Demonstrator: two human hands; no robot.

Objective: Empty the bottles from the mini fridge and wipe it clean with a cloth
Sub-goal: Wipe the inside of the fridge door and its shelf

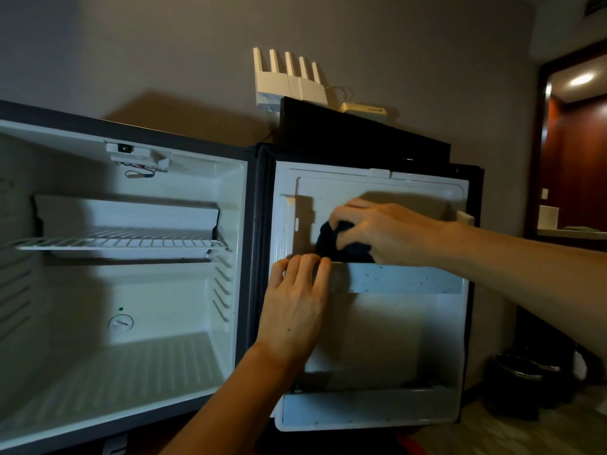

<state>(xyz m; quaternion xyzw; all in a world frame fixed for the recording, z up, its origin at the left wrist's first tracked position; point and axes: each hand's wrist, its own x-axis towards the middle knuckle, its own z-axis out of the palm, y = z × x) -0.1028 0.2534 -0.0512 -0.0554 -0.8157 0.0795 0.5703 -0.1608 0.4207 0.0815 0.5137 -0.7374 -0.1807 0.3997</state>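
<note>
Mini fridge (124, 290) stands open, door (371, 323) swung wide to the right, inner face toward the camera. Cabinet interior white and lit; one wire shelf (121, 243) about mid-height, a round dial (121, 322) low on the back wall, a small light fitting (139, 157) with loose wires at the ceiling. No bottles seen in the cabinet or the door racks.

Right hand (377, 231) reaches in from the right, fingers curled round a dark cloth (331, 239) bunched into a wad. Cloth pressed against the upper part of the door liner, just above the upper door rack (404, 279); its lower edge meets the rack's top rim.

Left hand (295, 297) comes up from below, palm flat on the door, fingers straight and close together, holding nothing. Fingertips rest on the left end of the upper rack, just beside the cloth; cannot tell whether they touch it.

Upper rack front speckled with dark spots. Lower door rack (368, 412) at the door's foot, also speckled.

On top of the fridge: a black box (361, 129); behind it, against the wall, a white router (289, 80) with five upright antennas, and a small pale device (364, 111) beside it.

Far right: a doorway (578, 142) with a lit ceiling lamp beyond; a dark bin (522, 382) on the floor near the door's lower corner
</note>
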